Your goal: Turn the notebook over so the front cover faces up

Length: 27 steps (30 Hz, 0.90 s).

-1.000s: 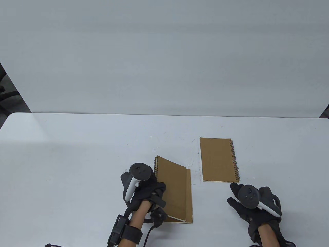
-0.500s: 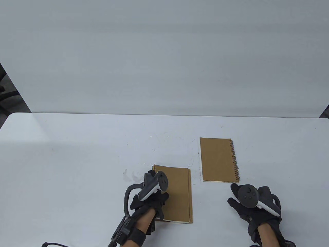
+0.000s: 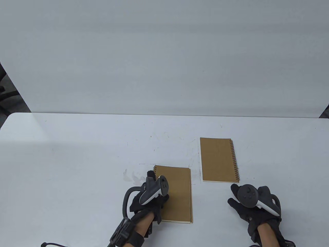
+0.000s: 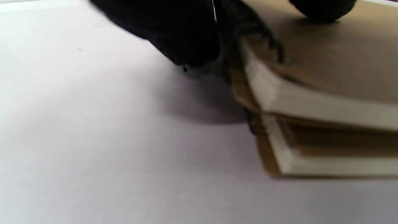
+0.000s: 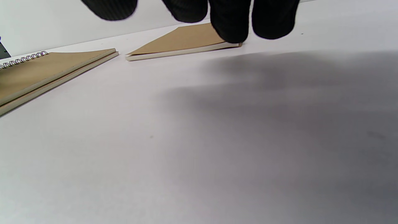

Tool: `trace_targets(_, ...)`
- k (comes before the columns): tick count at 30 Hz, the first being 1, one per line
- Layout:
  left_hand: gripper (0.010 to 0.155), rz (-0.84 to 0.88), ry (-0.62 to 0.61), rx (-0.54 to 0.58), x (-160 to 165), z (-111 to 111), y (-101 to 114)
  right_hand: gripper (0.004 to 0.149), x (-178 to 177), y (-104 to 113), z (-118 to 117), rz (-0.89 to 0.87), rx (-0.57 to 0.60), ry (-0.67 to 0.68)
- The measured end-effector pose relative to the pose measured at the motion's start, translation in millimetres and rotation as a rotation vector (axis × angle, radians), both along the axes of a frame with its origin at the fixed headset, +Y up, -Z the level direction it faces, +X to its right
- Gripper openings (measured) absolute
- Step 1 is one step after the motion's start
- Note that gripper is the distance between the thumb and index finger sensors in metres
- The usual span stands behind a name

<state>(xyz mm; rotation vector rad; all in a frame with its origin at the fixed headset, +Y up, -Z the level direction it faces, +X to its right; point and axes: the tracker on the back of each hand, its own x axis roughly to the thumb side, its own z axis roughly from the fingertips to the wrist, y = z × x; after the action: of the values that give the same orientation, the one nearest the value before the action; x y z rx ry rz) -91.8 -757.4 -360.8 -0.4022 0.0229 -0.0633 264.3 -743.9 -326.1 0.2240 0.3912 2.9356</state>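
Two brown spiral notebooks lie stacked (image 3: 180,195) near the front of the table, spirals on the left, the top one flat. My left hand (image 3: 157,187) rests on the top notebook's left side. In the left wrist view one fingertip (image 4: 323,7) presses the cover (image 4: 342,62) and another finger (image 4: 186,40) sits against the spiral edge. A third brown notebook (image 3: 218,159) lies flat to the right, spiral on its right side. My right hand (image 3: 232,194) lies open on the table just in front of it, holding nothing; its fingers (image 5: 230,21) hang near that notebook's corner (image 5: 183,40).
The white table (image 3: 77,159) spreads wide to the left and back. A white wall panel (image 3: 164,56) stands behind it. The stacked notebooks also show at the left of the right wrist view (image 5: 46,68).
The top notebook was tilted up under my left hand; it has come down flat onto the lower one. My left hand rolled over with it. The right hand has not moved.
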Motion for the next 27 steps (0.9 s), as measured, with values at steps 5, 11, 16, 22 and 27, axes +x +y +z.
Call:
trace_targets(5, 0.104, 0.081, -0.047, 0.052, -34.5, 17.8, 14.2, 0.067, 1.6, 0.9, -0.8, -0.003, 0.016, -0.006)
trace_targets(11, 0.097, 0.111, -0.131, 0.107, -88.3, 32.9, 11.7, 0.067, 2.8, 0.7, -1.5, 0.014, 0.044, -0.019)
trace_targets(16, 0.096, 0.191, -0.098, 0.047, -110.4, 27.9, 1.2, 0.068, 6.2, -3.8, -3.6, 0.020, 0.048, -0.039)
trace_targets(22, 0.095, 0.235, -0.085, 0.037, -122.2, 28.3, 2.3, 0.069, 2.3, -1.7, -11.5, 0.026, 0.067, -0.032)
trace_targets(27, 0.094, 0.257, -0.081, 0.013, -123.3, 27.5, 2.1, 0.072, -8.4, 5.4, -44.5, -0.027, 0.067, -0.096)
